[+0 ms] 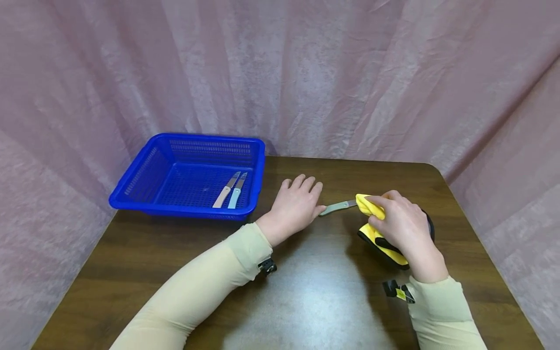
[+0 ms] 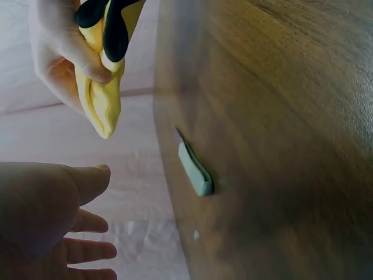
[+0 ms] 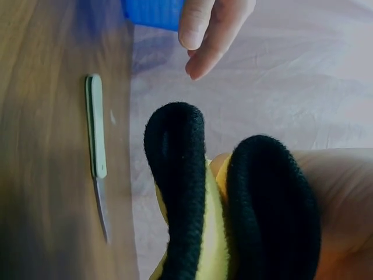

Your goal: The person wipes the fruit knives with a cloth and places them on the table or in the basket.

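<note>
A folding knife (image 1: 336, 208) with a pale green handle lies on the wooden table, its blade out and pointing right. My left hand (image 1: 298, 206) is over the table just left of the handle, fingers spread and holding nothing. In the left wrist view the knife (image 2: 195, 169) lies apart from that hand's thumb. My right hand (image 1: 402, 223) pinches a bunched yellow cloth (image 1: 369, 206) with black edging, close to the blade's tip. Up close, the right wrist view shows two folds of the cloth's black edging (image 3: 175, 151) and the knife (image 3: 98, 128) lying beyond.
At the back left of the table stands a blue plastic basket (image 1: 185, 211). Inside it, on the right side, lie a knife with a pink handle (image 1: 221, 197) and one with a light blue handle (image 1: 234, 198). A pink curtain (image 1: 306, 87) hangs behind the table and along its sides.
</note>
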{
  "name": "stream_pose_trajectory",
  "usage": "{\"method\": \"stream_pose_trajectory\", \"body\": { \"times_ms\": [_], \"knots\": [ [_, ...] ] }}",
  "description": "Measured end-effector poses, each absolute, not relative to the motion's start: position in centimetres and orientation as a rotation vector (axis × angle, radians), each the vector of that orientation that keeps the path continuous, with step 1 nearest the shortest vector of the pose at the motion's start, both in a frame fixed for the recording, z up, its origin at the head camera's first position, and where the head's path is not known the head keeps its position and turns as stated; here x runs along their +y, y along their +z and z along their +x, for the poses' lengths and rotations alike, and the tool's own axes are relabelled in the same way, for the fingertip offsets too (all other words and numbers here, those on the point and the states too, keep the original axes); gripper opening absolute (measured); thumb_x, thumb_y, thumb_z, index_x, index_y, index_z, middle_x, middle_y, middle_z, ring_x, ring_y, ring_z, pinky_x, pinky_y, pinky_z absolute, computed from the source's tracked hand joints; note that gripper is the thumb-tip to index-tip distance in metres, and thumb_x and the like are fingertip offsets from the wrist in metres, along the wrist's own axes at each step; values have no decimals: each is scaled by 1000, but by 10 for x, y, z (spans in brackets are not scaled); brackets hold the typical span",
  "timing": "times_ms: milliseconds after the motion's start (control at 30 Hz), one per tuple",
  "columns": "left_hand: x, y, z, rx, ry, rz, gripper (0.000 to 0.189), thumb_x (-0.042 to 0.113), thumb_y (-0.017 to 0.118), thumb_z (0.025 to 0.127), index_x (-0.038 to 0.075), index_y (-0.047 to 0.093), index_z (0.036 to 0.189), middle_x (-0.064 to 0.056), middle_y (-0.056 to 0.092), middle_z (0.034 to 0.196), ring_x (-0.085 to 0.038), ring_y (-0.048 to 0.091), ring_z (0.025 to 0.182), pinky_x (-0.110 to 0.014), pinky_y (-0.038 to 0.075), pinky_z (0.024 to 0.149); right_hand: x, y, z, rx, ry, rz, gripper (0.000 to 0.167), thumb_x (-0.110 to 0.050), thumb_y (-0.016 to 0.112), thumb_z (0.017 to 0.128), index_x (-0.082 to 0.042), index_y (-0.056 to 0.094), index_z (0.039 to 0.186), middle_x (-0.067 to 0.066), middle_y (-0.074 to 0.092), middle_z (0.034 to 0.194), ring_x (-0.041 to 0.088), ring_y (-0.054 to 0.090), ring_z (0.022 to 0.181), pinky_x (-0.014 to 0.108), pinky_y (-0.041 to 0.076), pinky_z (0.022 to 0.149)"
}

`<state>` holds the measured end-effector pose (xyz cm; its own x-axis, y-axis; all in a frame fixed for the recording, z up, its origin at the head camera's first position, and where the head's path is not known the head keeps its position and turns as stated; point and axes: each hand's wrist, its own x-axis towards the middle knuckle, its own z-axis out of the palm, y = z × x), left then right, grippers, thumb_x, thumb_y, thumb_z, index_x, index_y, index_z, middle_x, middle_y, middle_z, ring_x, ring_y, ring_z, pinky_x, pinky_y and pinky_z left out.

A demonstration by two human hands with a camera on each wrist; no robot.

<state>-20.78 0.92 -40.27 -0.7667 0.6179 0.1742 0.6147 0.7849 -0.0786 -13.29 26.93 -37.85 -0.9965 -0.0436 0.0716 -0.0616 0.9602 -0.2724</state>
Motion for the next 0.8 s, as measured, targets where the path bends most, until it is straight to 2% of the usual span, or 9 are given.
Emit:
{"method": "stream_pose_trajectory", "body": {
  "times_ms": [200, 567, 800],
  "knots": [
    [19, -412, -211, -2800, 0, -995, 61, 57, 63, 110, 16, 61, 155, -8, 62, 155, -32, 57, 143, -53, 50, 108, 276, -382, -135, -3064, 416, 46, 54, -17, 72, 92, -12, 71, 146, 25, 65, 131, 47, 66, 99, 63, 50, 77],
    [35, -431, -217, -2844, 13, -1031, 52, 55, 65, 109, 15, 69, 142, -7, 69, 133, -29, 67, 115, -45, 57, 89, 285, -390, -133, -3081, 410, -2, 55, -17, 71, 92, -12, 71, 146, 25, 64, 131, 45, 66, 97, 61, 50, 75],
    [51, -438, -222, -2864, 9, -1051, 47, 55, 66, 109, 16, 72, 133, -6, 69, 126, -28, 65, 113, -42, 55, 85, 292, -391, -127, -3090, 412, -49, 55, -17, 72, 93, -12, 70, 147, 26, 64, 131, 45, 65, 96, 61, 49, 78]
  ]
}}
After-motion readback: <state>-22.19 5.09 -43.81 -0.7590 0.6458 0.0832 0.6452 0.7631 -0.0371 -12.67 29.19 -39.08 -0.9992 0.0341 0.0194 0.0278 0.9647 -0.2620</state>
